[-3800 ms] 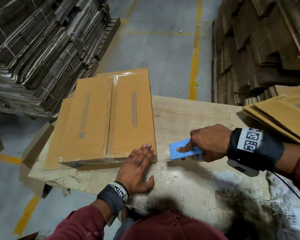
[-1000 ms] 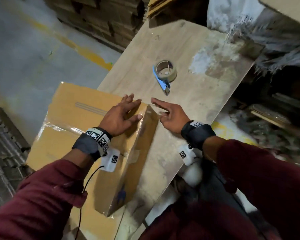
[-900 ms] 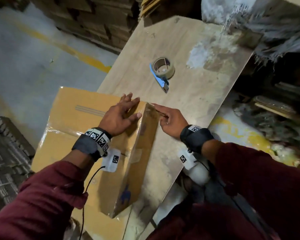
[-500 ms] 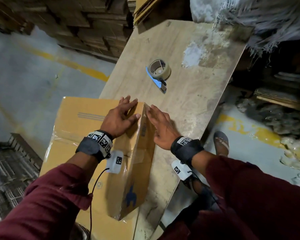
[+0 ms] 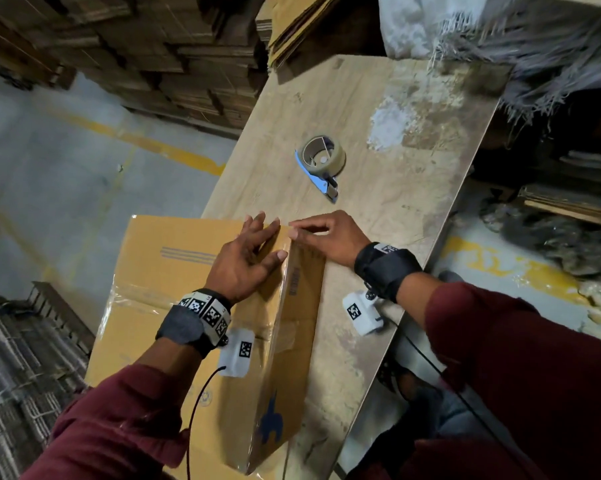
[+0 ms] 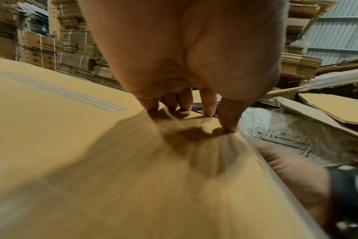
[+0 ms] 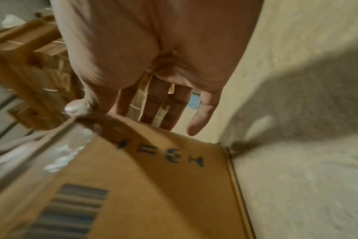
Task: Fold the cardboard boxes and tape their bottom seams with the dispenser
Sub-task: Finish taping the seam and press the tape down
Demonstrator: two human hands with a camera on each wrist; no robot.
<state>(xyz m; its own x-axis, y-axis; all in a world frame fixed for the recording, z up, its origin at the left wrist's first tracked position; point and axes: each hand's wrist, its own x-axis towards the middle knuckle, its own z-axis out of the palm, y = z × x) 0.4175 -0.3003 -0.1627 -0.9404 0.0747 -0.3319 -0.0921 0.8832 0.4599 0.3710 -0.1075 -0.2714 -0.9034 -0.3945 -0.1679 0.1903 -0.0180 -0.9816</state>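
A folded brown cardboard box (image 5: 167, 289) lies bottom-up on the wooden table (image 5: 413, 202), its seam covered with clear tape. My left hand (image 5: 247, 258) lies flat on the box's top near the far right corner, fingertips (image 6: 208, 111) touching the cardboard (image 6: 71, 145). My right hand (image 5: 327, 237) rests with straight fingers against the box's right side face (image 7: 153, 177) at that same corner, thumb on the top edge. The tape dispenser (image 5: 321, 164), a brown roll on a blue handle, lies alone on the table beyond both hands.
Stacks of flat cardboard (image 5: 153, 57) stand on the floor to the far left, and more flat sheets (image 5: 299, 19) lie at the table's far end. White woven sacking (image 5: 500, 39) hangs at the far right. The table's right edge drops to the floor.
Since 3.8 s ago the dispenser has left my right hand and lies on the table. Over the last second my right hand came onto the box's side face and slid toward the far corner.
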